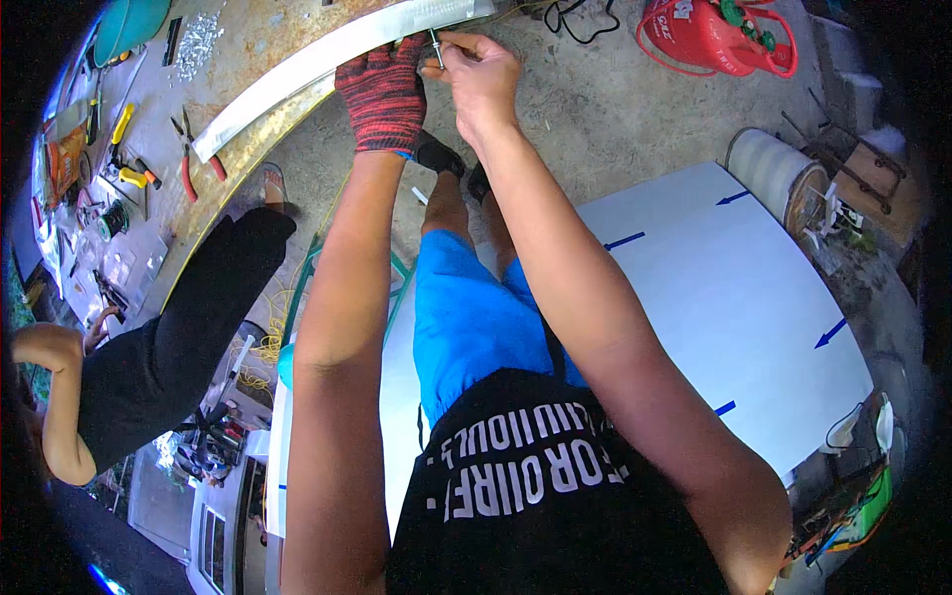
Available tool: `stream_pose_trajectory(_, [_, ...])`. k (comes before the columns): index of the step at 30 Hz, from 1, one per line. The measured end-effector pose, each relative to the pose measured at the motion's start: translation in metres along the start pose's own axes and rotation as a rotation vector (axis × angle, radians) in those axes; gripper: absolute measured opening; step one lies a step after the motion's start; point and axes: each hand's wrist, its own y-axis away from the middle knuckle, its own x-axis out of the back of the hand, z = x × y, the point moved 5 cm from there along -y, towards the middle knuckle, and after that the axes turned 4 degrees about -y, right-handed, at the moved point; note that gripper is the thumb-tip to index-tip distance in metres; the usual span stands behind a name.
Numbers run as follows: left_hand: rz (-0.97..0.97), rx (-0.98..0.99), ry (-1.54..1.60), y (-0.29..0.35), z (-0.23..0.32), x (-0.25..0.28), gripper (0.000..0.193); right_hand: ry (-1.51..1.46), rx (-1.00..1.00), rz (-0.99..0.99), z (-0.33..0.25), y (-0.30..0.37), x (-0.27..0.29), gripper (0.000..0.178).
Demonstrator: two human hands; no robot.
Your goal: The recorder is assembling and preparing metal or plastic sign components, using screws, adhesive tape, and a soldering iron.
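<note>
A long whitish metal strip (297, 71) lies along the near edge of the worktable, its right end reaching past my hands. My left hand (383, 99), in a red and black knitted glove, is closed at the strip's near edge, its fingertips partly hidden. Just to its right, my bare right hand (483, 84) pinches a small silver bolt-like pin (436, 47) between thumb and fingers. The pin stands roughly upright beside the strip, close to the gloved fingers. Whether its tip touches the strip I cannot tell.
Red-handled pliers (188, 164), yellow-handled tools (122, 124) and a pile of small silver pieces (198, 45) lie on the worktable. Another person in black (188, 317) is at the left. A red gas cylinder (709, 35) stands far right, beyond a white panel (714, 297) with blue arrows.
</note>
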Motion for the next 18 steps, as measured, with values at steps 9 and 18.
stream_pose_trajectory(9, [-0.014,0.025,-0.032,0.0,0.002,0.003,0.048,0.029,0.001,0.004,0.0,0.001,0.008,0.013])
stream_pose_trajectory(18, [-0.054,0.041,-0.029,0.004,-0.001,-0.001,0.055,0.101,0.07,0.0,-0.01,0.009,0.028,0.014])
